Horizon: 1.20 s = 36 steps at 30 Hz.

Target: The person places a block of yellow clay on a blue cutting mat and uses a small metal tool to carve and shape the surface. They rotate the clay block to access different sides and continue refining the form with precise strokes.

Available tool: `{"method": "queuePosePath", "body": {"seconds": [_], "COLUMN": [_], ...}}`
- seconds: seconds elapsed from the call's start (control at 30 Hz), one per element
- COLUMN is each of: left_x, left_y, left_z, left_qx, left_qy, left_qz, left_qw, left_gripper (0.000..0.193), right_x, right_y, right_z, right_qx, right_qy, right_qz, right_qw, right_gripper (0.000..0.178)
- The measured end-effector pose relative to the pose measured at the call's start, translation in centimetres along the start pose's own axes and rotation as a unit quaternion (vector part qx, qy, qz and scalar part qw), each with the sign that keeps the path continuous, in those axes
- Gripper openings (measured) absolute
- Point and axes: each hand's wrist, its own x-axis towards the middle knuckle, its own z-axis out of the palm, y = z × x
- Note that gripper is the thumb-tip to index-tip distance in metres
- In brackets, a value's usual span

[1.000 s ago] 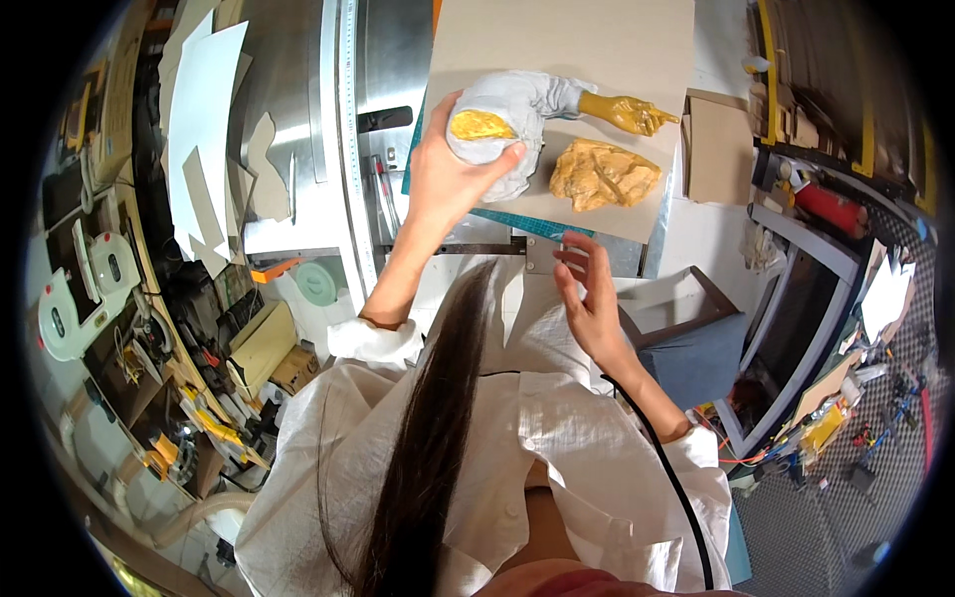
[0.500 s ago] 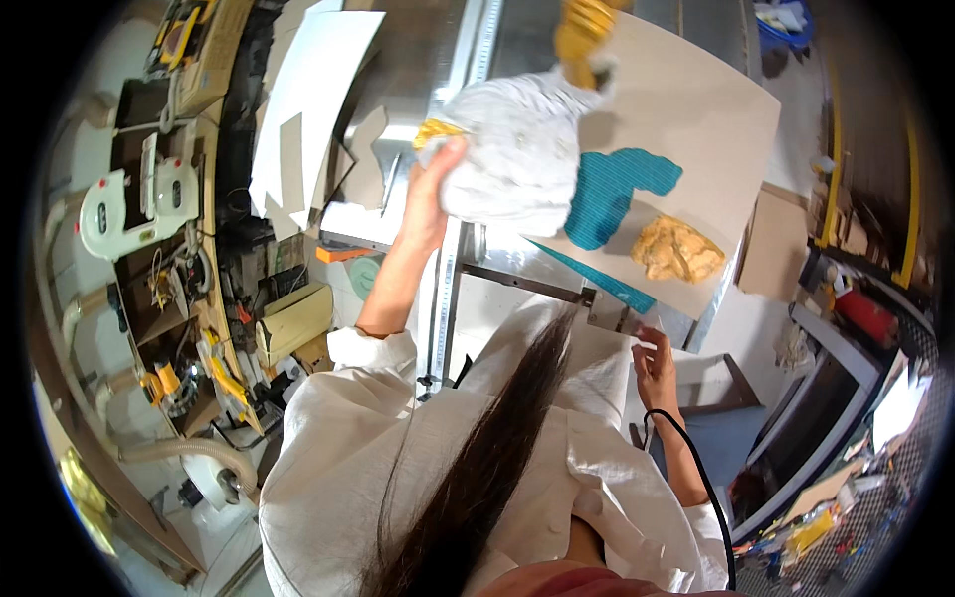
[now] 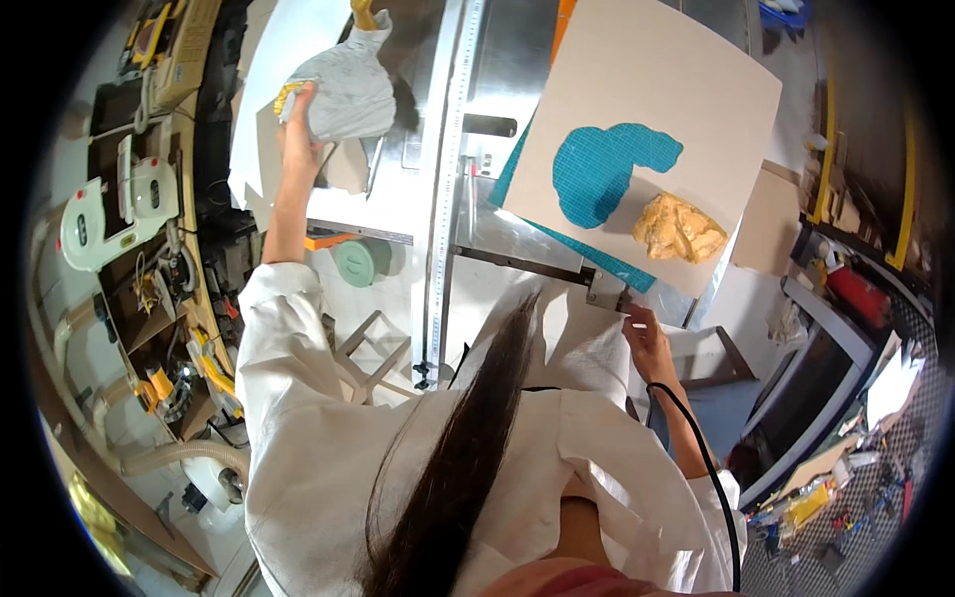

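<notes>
**Sculpture (image 3: 353,95) off the board (image 3: 587,85), firmly in the left hand (image 3: 301,129)**

Nearest, just outside the board's near edge: right hand (image 3: 649,341), empty, fingers loosely curled, close to a metal bracket (image 3: 604,289). Contact with the bracket: impossible to tell. Well apart from the left hand.

Sticking out from under the board along the near edge: a strip of teal mat (image 3: 597,258).

On the board, toward its near right corner: rock (image 3: 679,229), ochre and rough, touched by neither hand. Beside the rock, nearer the board's middle: a curved teal patch (image 3: 597,179) with a fine grid, probably an opening cut through to the mat, in full view.

Left of the board, next to it: a long ruler rail (image 3: 445,179). Farther left, past the rail: left hand clamped on the sculpture, thumb on its grey side near a yellow end. Tip of the sculpture, also yellow, cut off by the top of the view. Beneath and around: an offcut (image 3: 345,167) and a white sheet (image 3: 288,45). Resting on them or held just above: impossible to tell.

Done, to judge by the layout: sculpture clear of the board, patch exposed. Not done: sculpture not yet let go. Rock still on the board.
</notes>
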Motion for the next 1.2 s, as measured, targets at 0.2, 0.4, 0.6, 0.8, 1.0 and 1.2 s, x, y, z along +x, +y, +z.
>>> {"method": "queuePosePath", "body": {"seconds": [0.2,0.4,0.6,0.8,1.0,1.2], "left_x": [1.6,3.2,5.4,7.3,2.8,-1.8], "left_y": [-1.6,-2.3,-2.4,-3.8,-2.6,-12.5], "left_z": [1.9,2.1,3.3,3.9,4.2,-2.8], "left_qx": [0.09,0.079,0.169,0.244,0.168,0.501], "left_qy": [0.014,-0.002,0.044,0.079,-0.049,-0.106], "left_qz": [0.022,0.059,0.11,0.201,0.133,0.306], "left_qw": [0.996,0.995,0.978,0.946,0.975,0.802], "left_gripper": [0.095,0.091,0.093,0.098,0.109,0.061], "right_x": [0.9,3.0,3.9,3.8,3.7,3.5], "right_y": [-3.3,-6.4,-7.1,-7.7,-8.5,-8.3], "right_z": [-0.4,1.3,2.4,2.7,2.2,2.0], "right_qx": [-0.023,-0.011,0.016,0.017,0.021,0.069], "right_qy": [-0.08,-0.139,-0.13,-0.125,-0.113,-0.104], "right_qz": [-0.006,-0.002,-0.022,-0.026,-0.004,-0.015], "right_qw": [0.996,0.99,0.991,0.992,0.993,0.992], "right_gripper": [0.023,0.021,0.023,0.024,0.022,0.023]}}
